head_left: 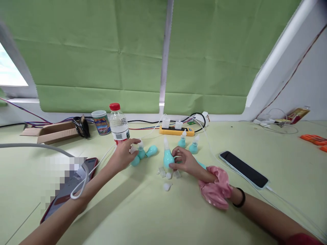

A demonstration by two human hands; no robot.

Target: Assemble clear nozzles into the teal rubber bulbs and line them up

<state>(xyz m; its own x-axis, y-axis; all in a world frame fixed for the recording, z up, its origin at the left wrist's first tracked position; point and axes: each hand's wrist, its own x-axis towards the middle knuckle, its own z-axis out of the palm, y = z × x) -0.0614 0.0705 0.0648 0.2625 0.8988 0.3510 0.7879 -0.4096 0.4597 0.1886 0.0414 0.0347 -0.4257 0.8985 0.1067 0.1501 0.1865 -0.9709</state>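
Hands half-spread, right touching a teal bulb, left beside similar bulbs.

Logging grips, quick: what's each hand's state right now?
Left hand: partly curled at a pale nozzle; grip cannot be told.
Right hand: closed, holding the upright turquoise bulb.

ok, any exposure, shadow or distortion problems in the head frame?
Head view: window pane at far left nearly blown out; left forearm throws a soft shadow on the table; green blinds splay outward toward the top, likely wide-angle stretch; mosaic blocks beside and partly over the left phone.
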